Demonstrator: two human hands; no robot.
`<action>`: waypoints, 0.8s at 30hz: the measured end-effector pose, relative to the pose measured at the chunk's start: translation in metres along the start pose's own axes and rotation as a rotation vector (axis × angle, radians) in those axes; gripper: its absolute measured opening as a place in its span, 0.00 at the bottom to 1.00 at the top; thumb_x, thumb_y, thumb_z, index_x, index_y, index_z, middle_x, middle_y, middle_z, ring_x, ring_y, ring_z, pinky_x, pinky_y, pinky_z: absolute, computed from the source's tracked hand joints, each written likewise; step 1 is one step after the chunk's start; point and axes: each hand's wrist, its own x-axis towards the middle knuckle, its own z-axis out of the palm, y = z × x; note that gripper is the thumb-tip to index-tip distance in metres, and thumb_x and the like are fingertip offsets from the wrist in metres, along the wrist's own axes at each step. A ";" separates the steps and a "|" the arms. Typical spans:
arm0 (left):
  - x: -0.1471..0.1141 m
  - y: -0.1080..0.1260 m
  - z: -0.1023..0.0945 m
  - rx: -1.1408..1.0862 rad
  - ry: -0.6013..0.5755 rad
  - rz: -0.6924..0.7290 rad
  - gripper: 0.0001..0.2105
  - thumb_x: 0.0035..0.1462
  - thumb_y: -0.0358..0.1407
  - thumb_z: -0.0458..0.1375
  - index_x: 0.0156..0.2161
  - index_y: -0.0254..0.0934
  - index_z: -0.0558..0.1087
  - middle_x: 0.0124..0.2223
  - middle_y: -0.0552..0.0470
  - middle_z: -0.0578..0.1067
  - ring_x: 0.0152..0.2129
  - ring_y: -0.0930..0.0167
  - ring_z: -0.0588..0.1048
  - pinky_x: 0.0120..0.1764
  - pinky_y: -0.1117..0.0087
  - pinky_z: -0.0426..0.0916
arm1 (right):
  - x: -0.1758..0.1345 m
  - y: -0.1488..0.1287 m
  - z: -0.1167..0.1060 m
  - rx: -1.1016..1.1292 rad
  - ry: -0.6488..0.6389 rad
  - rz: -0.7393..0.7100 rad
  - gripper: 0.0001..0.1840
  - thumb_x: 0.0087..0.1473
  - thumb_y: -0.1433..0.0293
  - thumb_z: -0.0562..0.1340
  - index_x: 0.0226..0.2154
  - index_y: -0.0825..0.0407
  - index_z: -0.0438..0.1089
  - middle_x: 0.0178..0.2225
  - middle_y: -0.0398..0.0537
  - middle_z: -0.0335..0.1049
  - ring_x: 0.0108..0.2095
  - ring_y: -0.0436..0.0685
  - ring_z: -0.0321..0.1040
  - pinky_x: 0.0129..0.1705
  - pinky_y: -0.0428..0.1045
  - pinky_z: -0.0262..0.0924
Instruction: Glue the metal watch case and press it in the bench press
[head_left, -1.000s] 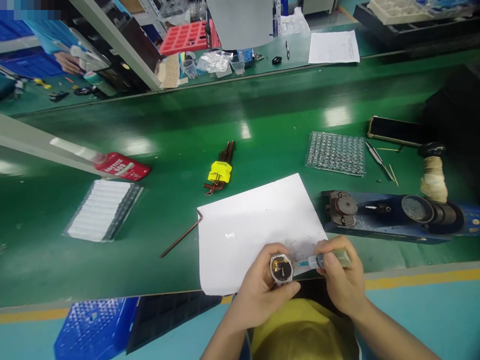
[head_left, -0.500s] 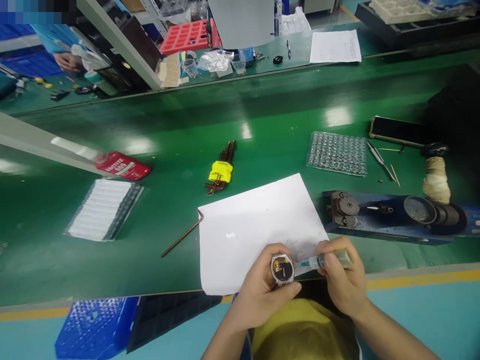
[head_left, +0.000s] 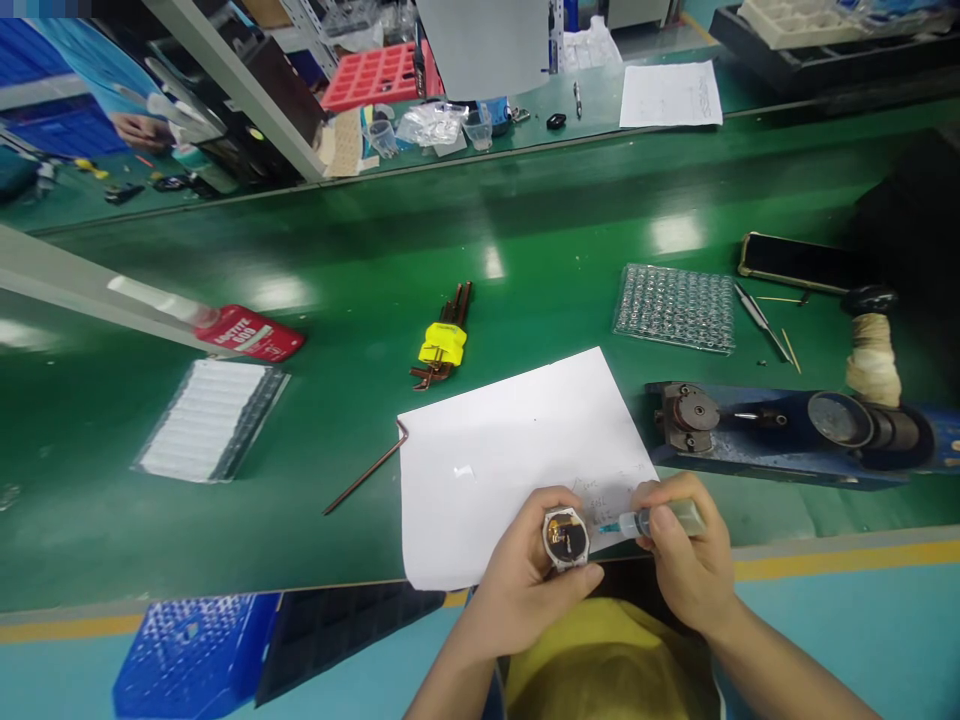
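My left hand (head_left: 531, 580) is closed around a round watch case (head_left: 565, 538) with a pale metal rim and a dark face showing gold-coloured parts. In my right hand (head_left: 690, 560) I grip a syringe (head_left: 643, 524) with a blue-green needle tip. The needle points left at the watch case, with a small gap between them. Under both hands lies a white sheet of paper (head_left: 502, 460) with faint handwriting near the syringe. A single hex key (head_left: 364, 468) touches the paper's left edge.
A yellow-held hex key set (head_left: 442, 345) lies behind the paper. Rightward are a blue hand press (head_left: 757, 430), a clear bead-like tray (head_left: 675, 308), tweezers (head_left: 761, 318) and a phone (head_left: 799, 262). On the left are a red bottle (head_left: 251, 332) and a bagged white item (head_left: 206, 420).
Both hands, the watch case and the syringe stay almost where they were. The view has shifted very slightly.
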 end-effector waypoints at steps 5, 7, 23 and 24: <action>0.000 0.001 0.000 0.002 0.004 -0.002 0.22 0.62 0.36 0.72 0.56 0.44 0.68 0.43 0.52 0.72 0.34 0.74 0.70 0.37 0.78 0.66 | 0.000 -0.001 0.000 0.014 -0.002 -0.001 0.07 0.74 0.62 0.61 0.41 0.45 0.70 0.31 0.41 0.70 0.26 0.52 0.65 0.26 0.44 0.63; 0.000 0.002 0.000 0.004 -0.003 -0.001 0.22 0.62 0.35 0.72 0.56 0.45 0.68 0.43 0.52 0.72 0.35 0.74 0.70 0.38 0.78 0.66 | 0.000 -0.001 0.000 0.007 -0.001 -0.011 0.07 0.74 0.62 0.62 0.42 0.45 0.70 0.32 0.42 0.70 0.27 0.52 0.65 0.27 0.44 0.63; 0.002 0.002 -0.001 -0.050 -0.012 -0.053 0.23 0.62 0.35 0.73 0.57 0.43 0.69 0.42 0.53 0.72 0.33 0.76 0.69 0.36 0.79 0.65 | 0.002 0.000 -0.004 -0.058 -0.048 -0.041 0.07 0.75 0.62 0.60 0.42 0.45 0.69 0.32 0.41 0.70 0.27 0.51 0.64 0.26 0.42 0.63; 0.001 0.002 -0.001 -0.055 -0.011 -0.054 0.23 0.62 0.35 0.73 0.57 0.43 0.70 0.42 0.53 0.73 0.33 0.76 0.70 0.36 0.79 0.65 | 0.001 0.000 -0.005 -0.041 -0.056 -0.034 0.06 0.75 0.62 0.60 0.43 0.45 0.69 0.31 0.40 0.70 0.26 0.51 0.64 0.26 0.42 0.63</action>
